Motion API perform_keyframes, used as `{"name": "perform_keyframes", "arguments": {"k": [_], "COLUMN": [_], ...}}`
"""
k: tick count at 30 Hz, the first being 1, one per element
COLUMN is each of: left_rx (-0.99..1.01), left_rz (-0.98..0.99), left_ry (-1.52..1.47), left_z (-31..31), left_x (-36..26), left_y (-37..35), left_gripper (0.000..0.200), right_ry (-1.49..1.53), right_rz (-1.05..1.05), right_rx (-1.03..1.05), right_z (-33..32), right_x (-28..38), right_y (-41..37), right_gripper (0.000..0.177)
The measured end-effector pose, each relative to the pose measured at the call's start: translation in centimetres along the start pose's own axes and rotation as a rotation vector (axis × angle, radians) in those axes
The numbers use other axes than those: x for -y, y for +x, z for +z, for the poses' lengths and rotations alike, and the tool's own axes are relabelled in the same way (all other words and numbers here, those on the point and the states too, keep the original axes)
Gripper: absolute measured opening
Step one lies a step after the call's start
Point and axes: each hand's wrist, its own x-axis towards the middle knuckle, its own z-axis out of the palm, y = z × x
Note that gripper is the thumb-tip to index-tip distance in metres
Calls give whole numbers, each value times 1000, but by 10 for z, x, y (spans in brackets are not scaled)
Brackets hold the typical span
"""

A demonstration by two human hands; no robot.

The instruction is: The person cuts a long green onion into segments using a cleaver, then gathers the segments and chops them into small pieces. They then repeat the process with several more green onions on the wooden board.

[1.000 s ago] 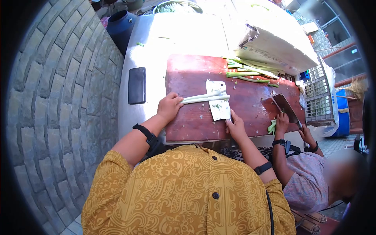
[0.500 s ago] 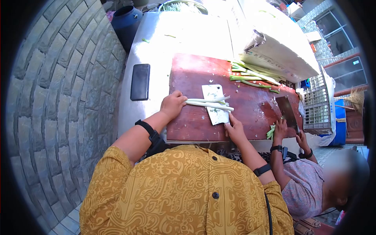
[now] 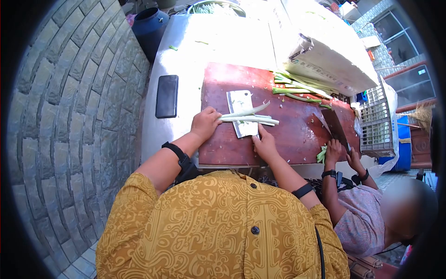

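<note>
Pressed pale green stalks [image 3: 251,119] flat on red chopping board [image 3: 297,132] with left hand [image 3: 204,123], fingers bunched together over their left ends. Closed right hand [image 3: 264,145], probably around hidden handle of cleaver [image 3: 239,100]. Best cut with knuckles tucked back, blade square across. Lay lengthwise left to right, tips pointing right.

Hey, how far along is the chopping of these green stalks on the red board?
Done: a bowl at the far end holds greens, and scraps dot the red board. In hand: the left hand pins pale stalks that lie whole across the cleaver held by the right hand. Left: a pile of long stalks at the board's far corner.
</note>
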Motion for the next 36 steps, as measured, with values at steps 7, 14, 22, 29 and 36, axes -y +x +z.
{"name": "perform_keyframes", "arguments": {"k": [7,14,22,29,36], "left_rx": [251,476,760,754,742], "left_rz": [-65,116,70,101,26], "left_ry": [112,404,431,433,398], "left_z": [-25,5,72,82,88], "left_x": [-15,-106,-137,-132,-133], "left_y": [16,79,100,96,94], "left_gripper": [29,90,103,84,77], "right_ry": [-34,50,560,667,209], "right_rz": [-3,175,177,240,-573], "right_rx": [7,125,374,407,117], "right_z": [4,-12,-13,-26,46], "right_x": [7,49,1,18,34], "right_y": [0,-13,-15,-23,-27], "right_gripper": [59,60,54,47,51]}}
